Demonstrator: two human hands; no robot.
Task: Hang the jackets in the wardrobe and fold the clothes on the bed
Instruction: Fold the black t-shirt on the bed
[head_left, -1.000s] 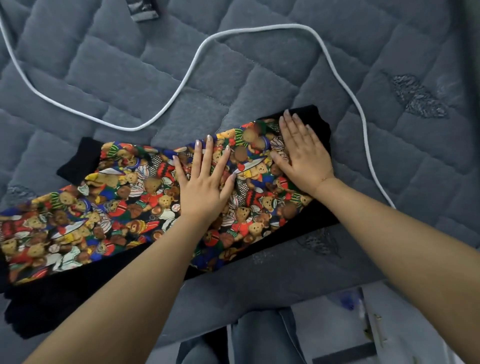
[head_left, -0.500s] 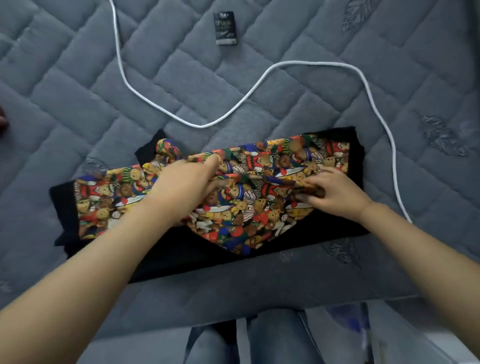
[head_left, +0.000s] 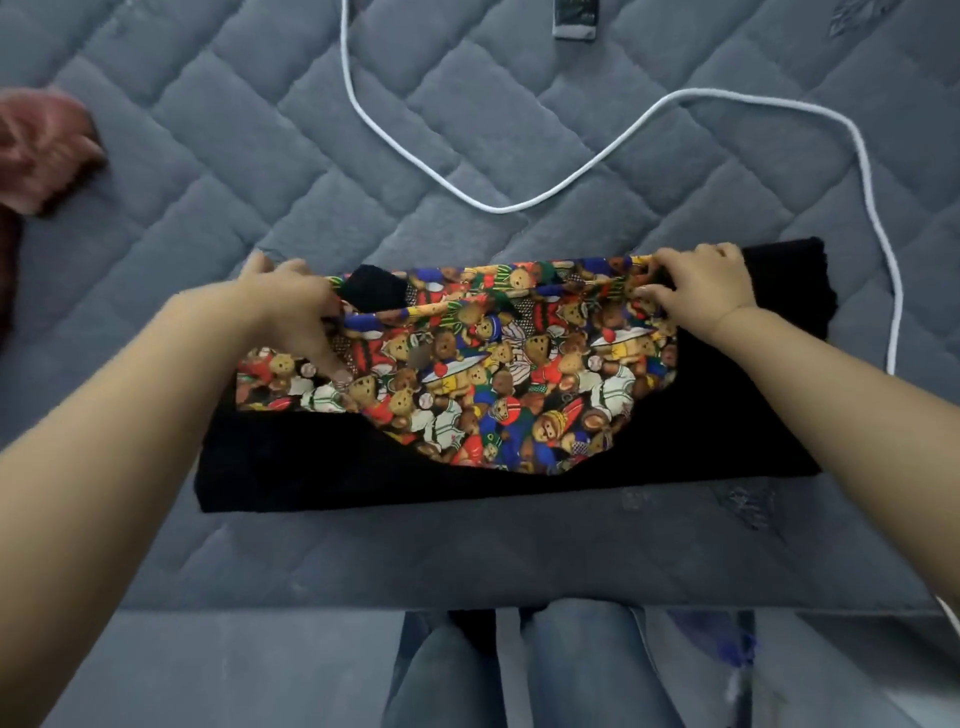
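Observation:
A black garment with a bright teddy-bear print panel lies folded into a wide band on the grey quilted bed. My left hand grips the printed fabric at its far left edge, fingers curled round a fold. At the far right edge my right hand pinches the same printed cloth. The black part spreads below and to the right of the print.
A white cable loops across the bed behind the garment and runs down its right side. A small dark tag-like object lies at the top. Reddish cloth sits at the left edge. The bed's front edge and my jeans-clad legs are below.
My hands went from lying flat on the print to gripping its far edge at both ends. The garment now forms a shorter band than a second ago, and the view has shifted.

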